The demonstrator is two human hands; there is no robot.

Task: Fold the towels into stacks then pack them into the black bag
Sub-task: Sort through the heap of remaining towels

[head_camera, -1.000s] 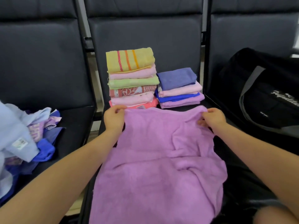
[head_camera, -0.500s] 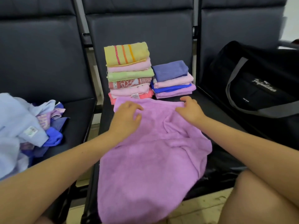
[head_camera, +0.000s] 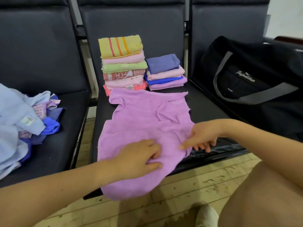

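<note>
Three dark padded seats (head_camera: 131, 30) stand side by side in front of us, over a pale tiled floor (head_camera: 188, 185). On the middle seat we have a purple towel (head_camera: 144, 117) spread out flat, and its near end hangs over the front edge of the seat. Our left hand (head_camera: 137, 158) rests on the near part of the towel with the fingers bent loosely. Our right hand (head_camera: 201, 136) is at the towel's right edge, thumb on top and fingers tucked under the cloth, so it is pinching that edge. Behind the towel we see a tall stack of folded towels (head_camera: 123, 63) with a yellow striped one on top. Right beside it is a shorter stack (head_camera: 165, 72) with a blue one on top. A messy pile of unfolded towels (head_camera: 24, 122) lies on the left seat. The black bag (head_camera: 246, 79) sits on the right seat, with grey straps.
</note>
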